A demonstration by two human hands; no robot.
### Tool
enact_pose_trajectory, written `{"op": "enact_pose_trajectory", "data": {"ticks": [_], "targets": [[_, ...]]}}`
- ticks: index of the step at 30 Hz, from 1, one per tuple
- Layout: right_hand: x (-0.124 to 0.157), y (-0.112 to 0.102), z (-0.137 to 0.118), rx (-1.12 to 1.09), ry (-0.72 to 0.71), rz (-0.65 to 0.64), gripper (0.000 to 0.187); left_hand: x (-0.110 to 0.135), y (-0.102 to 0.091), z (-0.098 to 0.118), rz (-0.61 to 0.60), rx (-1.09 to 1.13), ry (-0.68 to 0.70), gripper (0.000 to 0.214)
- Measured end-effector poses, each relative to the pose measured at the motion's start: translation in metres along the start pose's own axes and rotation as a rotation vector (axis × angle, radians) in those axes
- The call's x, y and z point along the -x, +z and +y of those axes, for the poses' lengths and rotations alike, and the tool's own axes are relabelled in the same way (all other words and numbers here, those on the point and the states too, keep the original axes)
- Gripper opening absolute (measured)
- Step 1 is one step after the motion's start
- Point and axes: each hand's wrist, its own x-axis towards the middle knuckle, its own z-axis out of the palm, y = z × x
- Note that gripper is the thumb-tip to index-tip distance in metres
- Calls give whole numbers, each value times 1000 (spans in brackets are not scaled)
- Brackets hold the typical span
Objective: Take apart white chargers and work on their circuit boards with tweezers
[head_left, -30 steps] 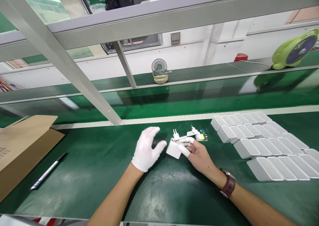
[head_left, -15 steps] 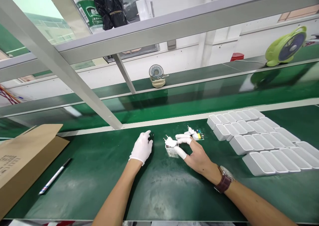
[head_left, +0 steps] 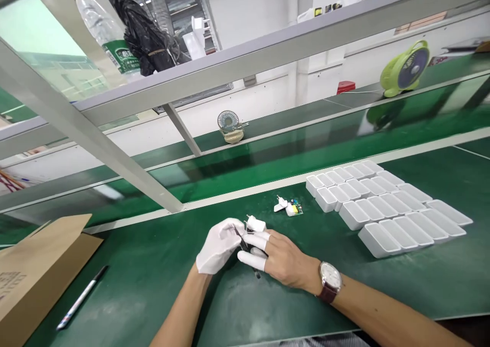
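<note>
My left hand [head_left: 220,245], in a white glove, is closed round a thin black tool [head_left: 242,242] whose far end pokes out under my right hand. My right hand [head_left: 277,257], bare with white finger cots and a wristwatch, is curled over a white plug adapter [head_left: 255,225] with two round pins pointing up. Both hands meet over the green mat. Further back on the mat lie a loose white plug part [head_left: 281,203] and a small circuit board [head_left: 294,208].
Rows of white plastic housings [head_left: 386,206] lie to the right. A cardboard box [head_left: 32,273] stands at the left with a marker pen [head_left: 80,298] beside it. A slanted metal frame post [head_left: 95,140] rises at left. Two small fans [head_left: 228,125] stand on the far ledge.
My left hand picked up the black tool from the mat and came back to the right hand. My right hand drew the adapter nearer to me. The view swung left.
</note>
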Motion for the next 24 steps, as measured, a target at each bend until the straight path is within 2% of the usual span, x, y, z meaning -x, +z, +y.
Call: {"op": "enact_pose_trajectory", "data": {"ticks": [2,4,6,9,11,13,15,19,21,24], "targets": [[1,-2,1,-29,2,26,44,1,7,-3,-27,37,-4,26],[3,-4,4,-94,13,90,49,0,6,-6,18,74,48,27],[4,-5,7,-176,73,178,55,-4,-2,-9,150,58,164,32],[2,-3,10,-319,252,332,54,-10,-14,-15,322,-171,250,45],[0,-1,10,-397,350,412,51,-13,-13,-23,322,-375,181,65],[-2,1,11,-444,414,463,47,-14,-4,-32,275,-502,86,80],[-2,3,11,-469,468,486,44,-16,11,-41,232,-516,7,75],[0,8,14,-511,574,549,37,-19,30,-48,231,-359,-81,34],[2,10,17,-514,646,594,34,-20,27,-45,279,-158,-88,32],[6,9,23,-505,735,620,26,-22,11,-35,372,350,-45,39]]}}
